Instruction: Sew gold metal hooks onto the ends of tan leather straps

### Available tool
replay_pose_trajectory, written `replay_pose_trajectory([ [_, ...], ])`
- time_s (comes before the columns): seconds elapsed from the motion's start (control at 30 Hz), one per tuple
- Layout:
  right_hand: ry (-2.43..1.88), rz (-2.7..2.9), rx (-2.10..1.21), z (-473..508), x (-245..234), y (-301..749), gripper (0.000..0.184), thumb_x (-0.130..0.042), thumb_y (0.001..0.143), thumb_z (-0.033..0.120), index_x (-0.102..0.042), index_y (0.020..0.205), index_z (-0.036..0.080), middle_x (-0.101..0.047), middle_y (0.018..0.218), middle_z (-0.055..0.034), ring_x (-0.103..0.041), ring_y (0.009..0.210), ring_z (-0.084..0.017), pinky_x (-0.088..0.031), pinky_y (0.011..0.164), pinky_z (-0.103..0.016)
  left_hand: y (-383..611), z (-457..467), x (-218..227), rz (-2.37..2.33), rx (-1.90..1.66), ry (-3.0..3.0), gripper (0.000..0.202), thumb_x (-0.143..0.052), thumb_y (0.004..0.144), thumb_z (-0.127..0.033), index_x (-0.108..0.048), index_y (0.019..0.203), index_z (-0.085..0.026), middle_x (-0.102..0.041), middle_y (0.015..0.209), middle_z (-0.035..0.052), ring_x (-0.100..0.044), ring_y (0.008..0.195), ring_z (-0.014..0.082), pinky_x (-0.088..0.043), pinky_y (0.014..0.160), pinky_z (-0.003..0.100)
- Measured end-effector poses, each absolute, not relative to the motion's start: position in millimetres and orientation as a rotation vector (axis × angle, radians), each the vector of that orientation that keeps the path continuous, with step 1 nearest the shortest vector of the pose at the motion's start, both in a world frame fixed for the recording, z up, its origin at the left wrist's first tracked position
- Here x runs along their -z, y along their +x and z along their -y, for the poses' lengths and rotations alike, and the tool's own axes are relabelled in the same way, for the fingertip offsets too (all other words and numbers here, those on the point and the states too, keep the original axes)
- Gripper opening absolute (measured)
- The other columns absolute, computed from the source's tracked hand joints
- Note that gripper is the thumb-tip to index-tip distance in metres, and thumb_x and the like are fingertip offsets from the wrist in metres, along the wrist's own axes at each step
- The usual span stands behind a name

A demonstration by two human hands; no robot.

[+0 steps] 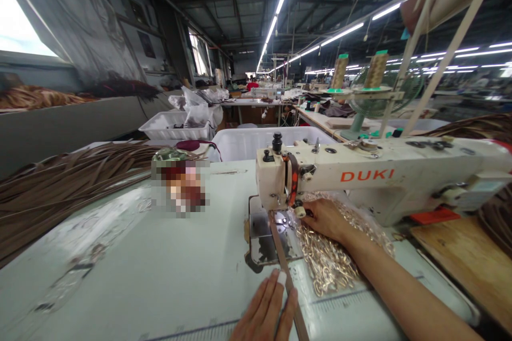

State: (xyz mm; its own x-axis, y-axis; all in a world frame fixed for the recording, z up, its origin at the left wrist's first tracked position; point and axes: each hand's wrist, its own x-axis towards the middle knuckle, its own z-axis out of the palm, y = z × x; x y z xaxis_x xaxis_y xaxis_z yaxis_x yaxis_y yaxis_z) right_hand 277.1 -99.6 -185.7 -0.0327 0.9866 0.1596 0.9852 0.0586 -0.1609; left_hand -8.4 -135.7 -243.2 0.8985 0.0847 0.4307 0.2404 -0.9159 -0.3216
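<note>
1. One sewing machine on pale surface, head view.
2. Left hand: fingers outstretched, gripping nothing, touching narrow brown strip, which runs up under the machine.
3. Right hand: fingers bent beside the machine, over bagged gold-coloured metal pieces; fingertips partly hidden, cannot tell its grip.

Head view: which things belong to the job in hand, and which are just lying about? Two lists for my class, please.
Apparently in the job:
sewing machine, marked DUKI
brown strip, running in under the machine
left hand, at the strip
right hand, close beside the machine

Probably just lying about:
bag of metal pieces, below the right hand
white bin
green fan
</note>
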Motion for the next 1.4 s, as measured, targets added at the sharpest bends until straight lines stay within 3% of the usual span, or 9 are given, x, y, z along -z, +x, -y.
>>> replay_pose_trajectory([
  [0.47, -2.01, 2.102, 0.002, 99.5, 186.2, 277.0, 0.011, -0.052, 0.078, 0.023, -0.063, 0.075, 0.023, -0.067, 0.073, -0.0001, -0.06, 0.072, -0.017, -0.028, 0.061, -0.024, -6.9, 133.6, 240.5, 0.258, 0.564, -2.796, 0.051, -0.053, 0.092, -0.034, -0.041, 0.134, -0.007, -0.054, 0.126, 0.0199, -0.05, 0.118, 0.0324, -0.049, 0.093, 0.036],
  [0.7, -2.001, 2.099, -0.004, 100.6, 183.9, 276.0, 0.01, -0.054, 0.077, 0.022, -0.064, 0.077, 0.024, -0.067, 0.072, 0.0013, -0.06, 0.071, -0.017, -0.028, 0.061, -0.024, -7.0, 134.9, 238.1, 0.34, 0.595, -2.938, 0.038, -0.053, 0.092, -0.026, -0.049, 0.128, -0.015, -0.06, 0.119, 0.0117, -0.058, 0.109, 0.026, -0.053, 0.087, 0.029],
  [0.93, -2.003, 2.096, -0.009, 100.7, 184.8, 277.0, 0.013, -0.054, 0.077, 0.023, -0.066, 0.081, 0.026, -0.068, 0.075, 0.0009, -0.061, 0.073, -0.018, -0.028, 0.061, -0.024, -10.7, 130.4, 236.3, 0.371, 0.794, -3.077, 0.031, -0.049, 0.095, -0.029, -0.051, 0.125, -0.025, -0.061, 0.119, 0.0046, -0.059, 0.109, 0.0183, -0.05, 0.089, 0.021],
  [1.4, -2.013, 2.101, -0.03, 101.3, 182.6, 275.6, 0.014, -0.054, 0.077, 0.021, -0.066, 0.083, 0.024, -0.068, 0.075, 0.0001, -0.06, 0.073, -0.018, -0.028, 0.062, -0.024, -0.1, 127.9, 219.4, 0.344, 0.895, -3.013, 0.021, -0.039, 0.098, -0.02, -0.056, 0.11, -0.02, -0.065, 0.105, 0.0037, -0.064, 0.096, 0.0161, -0.055, 0.081, 0.022],
])
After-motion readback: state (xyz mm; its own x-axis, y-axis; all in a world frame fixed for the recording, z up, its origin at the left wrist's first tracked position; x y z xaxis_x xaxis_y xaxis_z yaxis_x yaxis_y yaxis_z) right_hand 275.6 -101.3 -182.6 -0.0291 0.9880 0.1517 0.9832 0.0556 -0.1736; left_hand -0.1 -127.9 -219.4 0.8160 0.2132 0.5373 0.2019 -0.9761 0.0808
